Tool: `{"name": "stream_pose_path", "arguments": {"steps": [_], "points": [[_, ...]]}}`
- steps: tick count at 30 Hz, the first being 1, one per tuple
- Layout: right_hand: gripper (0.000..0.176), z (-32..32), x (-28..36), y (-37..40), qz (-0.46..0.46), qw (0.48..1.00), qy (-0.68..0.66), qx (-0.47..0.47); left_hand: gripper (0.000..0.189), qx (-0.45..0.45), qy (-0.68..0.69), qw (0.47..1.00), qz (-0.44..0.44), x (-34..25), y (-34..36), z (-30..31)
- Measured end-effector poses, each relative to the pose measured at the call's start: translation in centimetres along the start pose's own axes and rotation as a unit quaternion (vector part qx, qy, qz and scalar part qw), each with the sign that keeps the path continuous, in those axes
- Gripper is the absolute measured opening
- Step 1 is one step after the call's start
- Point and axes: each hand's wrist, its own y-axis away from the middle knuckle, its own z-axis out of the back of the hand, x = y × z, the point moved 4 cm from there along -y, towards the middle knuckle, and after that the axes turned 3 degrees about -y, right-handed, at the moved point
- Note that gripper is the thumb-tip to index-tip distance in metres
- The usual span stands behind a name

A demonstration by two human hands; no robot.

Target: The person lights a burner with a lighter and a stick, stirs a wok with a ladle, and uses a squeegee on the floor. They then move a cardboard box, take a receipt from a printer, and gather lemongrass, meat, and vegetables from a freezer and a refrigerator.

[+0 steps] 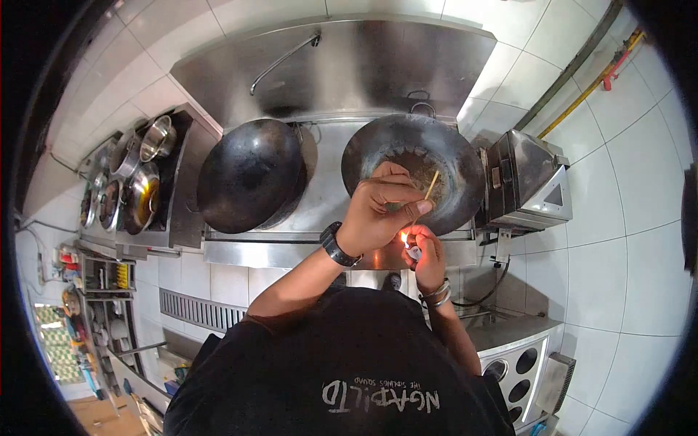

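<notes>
My left hand (385,203), with a black watch at its wrist, pinches a thin pale stick (433,183) over the front of the right wok (458,160). Just below it and to the right, my right hand (427,254) is closed around a small lighter (414,253). A flame (404,237) burns at the lighter's top, near the stick's lower end. Whether the flame touches the stick cannot be made out. The right wok is dark, with a greyish, worn inside. A second black wok (251,174) sits tilted on the steel stove to the left.
The steel stove (327,174) has a bent tap (285,62) on its back panel. Metal bowls and pots (142,192) stand on the left counter. A steel box (527,178) adjoins the right wok. Shelves (109,312) are at the lower left, and a panel with round holes (520,370) at the lower right.
</notes>
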Motion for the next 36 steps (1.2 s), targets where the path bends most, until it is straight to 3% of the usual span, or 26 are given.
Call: {"name": "stream_pose_path", "arguments": {"steps": [8,10,14,16,17,19,20,23,28,31,34,35,36], "points": [[0.027,0.5,-1.0,-0.3,0.029,0.998,-0.013,0.052,0.010,0.005,-0.020,1.000,-0.004,-0.2,0.5,0.4],[0.032,1.2,-0.5,-0.7,0.123,0.969,0.215,0.027,0.010,0.003,-0.021,1.000,-0.010,0.0,0.8,0.4],[0.030,1.7,4.6,0.6,0.095,0.970,0.224,-0.026,0.009,0.000,-0.023,1.000,-0.015,0.2,1.0,0.6],[0.018,-0.5,10.9,2.5,0.298,0.899,0.308,-0.092,0.010,0.070,-0.021,0.997,-0.019,0.2,1.1,0.1],[0.018,-1.1,12.8,3.0,0.297,0.899,0.309,-0.097,0.010,0.074,-0.017,0.997,-0.019,0.5,1.3,-0.4],[0.027,-1.9,15.8,4.2,0.344,0.831,0.426,-0.096,0.011,0.114,-0.008,0.993,-0.035,1.1,1.8,-2.1],[0.027,-1.6,15.8,4.3,0.343,0.831,0.428,-0.098,0.011,0.156,-0.015,0.987,-0.046,1.4,1.7,-2.4],[0.029,-1.7,15.8,4.6,0.359,0.806,0.468,-0.050,0.009,0.135,-0.005,0.987,-0.086,1.4,1.8,-3.6],[0.026,0.2,15.0,5.0,0.327,0.812,0.474,-0.097,0.011,0.201,-0.005,0.976,-0.079,1.4,1.8,-5.2],[0.024,1.8,15.3,5.7,0.304,0.818,0.472,-0.120,0.016,0.147,-0.066,0.979,-0.123,0.6,1.4,-5.6],[0.022,4.2,15.5,6.6,0.279,0.828,0.458,-0.161,0.026,0.080,-0.128,0.987,-0.050,3.9,2.4,-4.6],[0.021,5.2,15.6,6.9,0.272,0.833,0.447,-0.182,0.029,0.070,-0.132,0.989,0.015,5.5,3.3,-4.3],[0.020,6.3,15.7,7.2,0.264,0.837,0.435,-0.203,0.029,0.074,-0.130,0.989,0.014,6.9,4.7,-4.2]]}}
